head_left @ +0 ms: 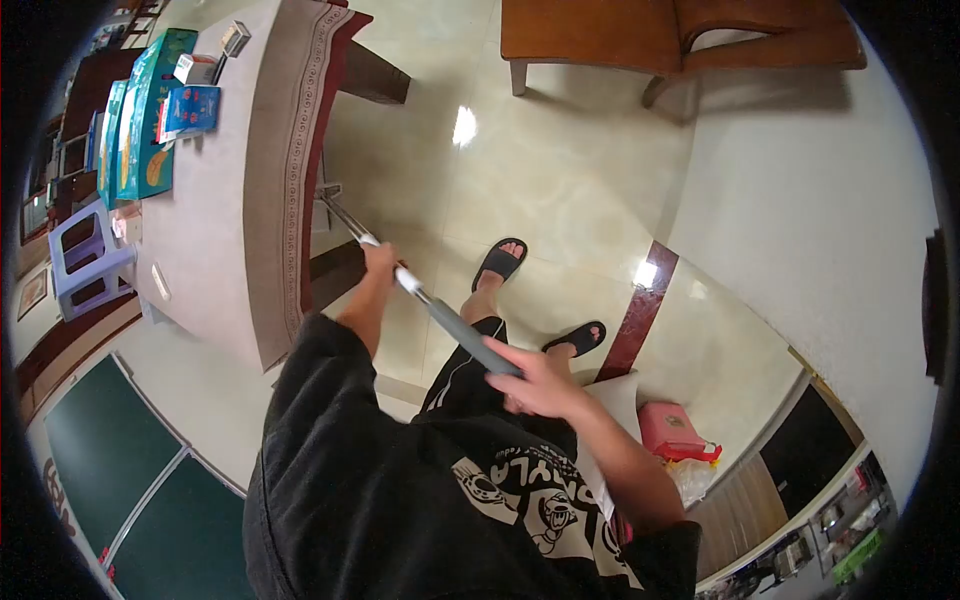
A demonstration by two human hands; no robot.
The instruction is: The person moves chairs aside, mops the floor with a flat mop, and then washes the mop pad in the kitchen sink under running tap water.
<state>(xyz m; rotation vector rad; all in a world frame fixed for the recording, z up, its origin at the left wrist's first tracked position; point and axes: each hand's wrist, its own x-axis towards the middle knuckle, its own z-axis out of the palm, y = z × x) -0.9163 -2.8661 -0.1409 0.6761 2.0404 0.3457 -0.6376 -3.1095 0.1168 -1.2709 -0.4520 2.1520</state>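
A mop (pixel 445 318) with a silver pole and a grey grip slants across the middle of the view. My left hand (pixel 379 260) is closed round the metal part of the pole, just above a white collar. Lower down, my right hand (pixel 540 380) wraps the end of the grey grip, with one finger lying along it. The pole's far end reaches the edge of a cloth-covered table (pixel 200 260). There the mop's head is mostly hidden by the hanging cloth, with only a grey joint showing.
Teal boxes (pixel 150 130) and a blue packet (pixel 190 110) stand on the table, beside a purple stool (pixel 88 260). A wooden chair (pixel 600 40) is at the top. My feet in black sandals (pixel 500 262) rest on glossy tiles. A pink box (pixel 675 430) lies at right.
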